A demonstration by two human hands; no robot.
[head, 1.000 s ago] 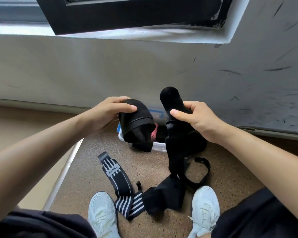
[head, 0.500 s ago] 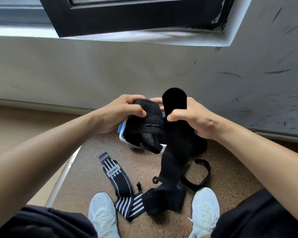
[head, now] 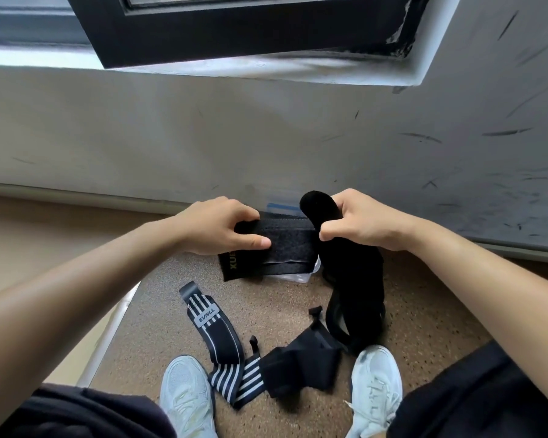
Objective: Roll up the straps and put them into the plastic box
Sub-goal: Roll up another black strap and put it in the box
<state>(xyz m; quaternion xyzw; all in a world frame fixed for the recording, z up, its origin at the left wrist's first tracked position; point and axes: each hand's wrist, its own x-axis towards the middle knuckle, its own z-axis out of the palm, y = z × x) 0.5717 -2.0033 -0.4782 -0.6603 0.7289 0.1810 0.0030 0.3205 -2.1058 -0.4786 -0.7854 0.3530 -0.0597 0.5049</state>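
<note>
- Left hand [head: 222, 226] pinches the black strap [head: 279, 245] flat, thumb on top.
- Right hand [head: 358, 222] grips the same strap, fingers curled.
- Plastic box [head: 301, 276] sits behind.

Black strap [head: 279, 245] stretched flat above the plastic box [head: 298, 276] (mostly hidden); striped strap [head: 215, 339] sprawled on the floor.

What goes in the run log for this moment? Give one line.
left hand: grips black strap | right hand: grips its other end | plastic box: behind strap, mostly hidden | striped strap: on floor, unrolled
</note>
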